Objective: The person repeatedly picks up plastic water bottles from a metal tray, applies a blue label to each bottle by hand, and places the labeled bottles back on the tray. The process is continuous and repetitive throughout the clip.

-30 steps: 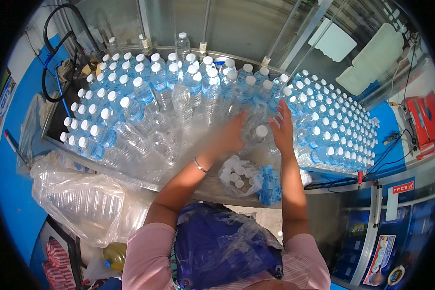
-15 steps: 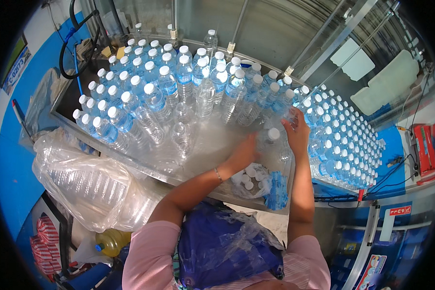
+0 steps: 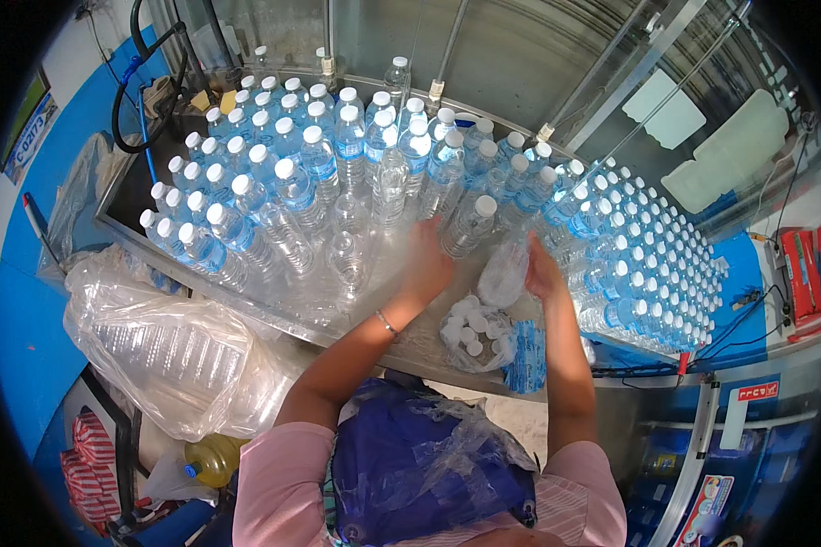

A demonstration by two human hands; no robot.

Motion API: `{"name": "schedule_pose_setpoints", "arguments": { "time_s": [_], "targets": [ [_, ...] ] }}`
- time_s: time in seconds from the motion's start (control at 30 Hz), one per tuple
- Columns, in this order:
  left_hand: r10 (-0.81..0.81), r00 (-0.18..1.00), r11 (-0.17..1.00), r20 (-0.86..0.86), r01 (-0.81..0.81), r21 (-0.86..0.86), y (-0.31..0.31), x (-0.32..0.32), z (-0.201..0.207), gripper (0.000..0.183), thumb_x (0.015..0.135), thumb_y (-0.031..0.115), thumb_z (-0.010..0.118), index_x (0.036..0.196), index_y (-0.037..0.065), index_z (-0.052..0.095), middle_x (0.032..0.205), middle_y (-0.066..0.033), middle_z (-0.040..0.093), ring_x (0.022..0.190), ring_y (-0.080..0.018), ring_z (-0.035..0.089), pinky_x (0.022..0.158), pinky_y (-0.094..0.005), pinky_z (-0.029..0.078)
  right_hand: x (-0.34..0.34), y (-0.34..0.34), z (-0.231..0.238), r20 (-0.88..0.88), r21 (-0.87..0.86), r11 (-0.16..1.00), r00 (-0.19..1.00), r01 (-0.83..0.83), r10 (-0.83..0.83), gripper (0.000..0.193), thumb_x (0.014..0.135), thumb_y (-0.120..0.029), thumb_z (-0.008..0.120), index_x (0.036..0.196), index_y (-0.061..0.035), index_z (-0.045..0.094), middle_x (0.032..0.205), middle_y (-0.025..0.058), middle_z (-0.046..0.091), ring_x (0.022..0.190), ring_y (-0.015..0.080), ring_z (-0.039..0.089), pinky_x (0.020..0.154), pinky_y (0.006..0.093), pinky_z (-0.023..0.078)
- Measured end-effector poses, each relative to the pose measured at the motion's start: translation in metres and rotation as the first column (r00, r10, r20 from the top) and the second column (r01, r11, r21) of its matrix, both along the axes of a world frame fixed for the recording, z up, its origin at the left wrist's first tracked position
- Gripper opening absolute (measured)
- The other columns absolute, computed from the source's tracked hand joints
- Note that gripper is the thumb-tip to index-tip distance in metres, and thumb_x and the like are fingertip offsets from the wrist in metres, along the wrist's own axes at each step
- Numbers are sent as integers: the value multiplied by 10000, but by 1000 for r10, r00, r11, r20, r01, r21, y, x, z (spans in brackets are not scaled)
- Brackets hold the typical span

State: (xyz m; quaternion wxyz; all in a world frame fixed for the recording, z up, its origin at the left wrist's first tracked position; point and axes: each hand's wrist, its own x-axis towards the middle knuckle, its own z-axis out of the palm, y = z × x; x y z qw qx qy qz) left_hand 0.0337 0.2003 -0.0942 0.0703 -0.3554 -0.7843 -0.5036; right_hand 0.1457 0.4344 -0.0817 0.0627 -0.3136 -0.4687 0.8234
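Note:
Near the middle of the metal tray, my left hand is smeared by motion, its fingertips beside a clear bottle with a white cap. Whether it grips that bottle cannot be told. My right hand has its fingers stretched out, next to a crumpled-looking clear plastic piece whose kind I cannot make out. Below the hands lies a clear bag of white caps, and right of it a stack of blue labels. An uncapped clear bottle stands left of my left hand.
Rows of capped, blue-labelled bottles fill the tray's back and left. Many more bottles stand on the right. A large clear bag of empty bottles sits at the tray's front left. A blue hose hangs at the far left.
The white-capped bottle between my hands has moved left and away from me. My left hand has shifted left and farther in; my right hand has come down and slightly left.

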Motion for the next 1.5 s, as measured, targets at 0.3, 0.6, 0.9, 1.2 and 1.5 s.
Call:
{"name": "schedule_pose_setpoints", "arguments": {
  "time_s": [0.3,0.6,0.9,1.2,1.5],
  "targets": [
    [361,930,908,68,-367,200,3,-32,5,973,734,9,643,1463,-133,14,1482,-386,114,1411,-510,121,1160,-507,184,26,0,-2,-197,-390,921,977,-3,-81,510,988,-400,471,1222,50,526,1103,242,620,857,339,668,677,366,605],
    [470,856,840,215,-508,190,17,-73,-5,1018,755,30,705,1484,-83,2,1530,-313,159,1437,-443,138,1180,-473,155,13,-35,64,-39,980,186,989,65,-141,581,833,-296,751,1264,20,525,1092,191,626,875,283,662,658,334,555],
    [478,826,838,298,-531,127,19,-83,2,877,804,34,697,1478,-19,138,1439,-319,340,1364,-468,297,1145,-487,236,-3,-43,44,-293,956,-56,920,289,-261,593,808,-206,779,1287,21,514,1053,164,619,911,265,651,741,365,553],
    [444,881,868,164,-468,164,12,-69,-17,810,783,41,702,1425,-83,225,1382,-323,371,1301,-451,365,1109,-487,276,101,-126,-1,559,826,-54,801,-562,214,351,778,-188,719,1068,-47,581,1001,164,636,944,361,618,795,458,495],
    [-30,957,986,290,-19,166,-60,28,-13,786,808,9,662,1446,-64,209,1426,-286,327,1345,-417,331,1125,-431,271,91,-135,47,553,830,-63,806,-553,211,289,768,-152,715,1017,-48,609,1009,182,624,969,373,606,828,449,487]
  ]
}}
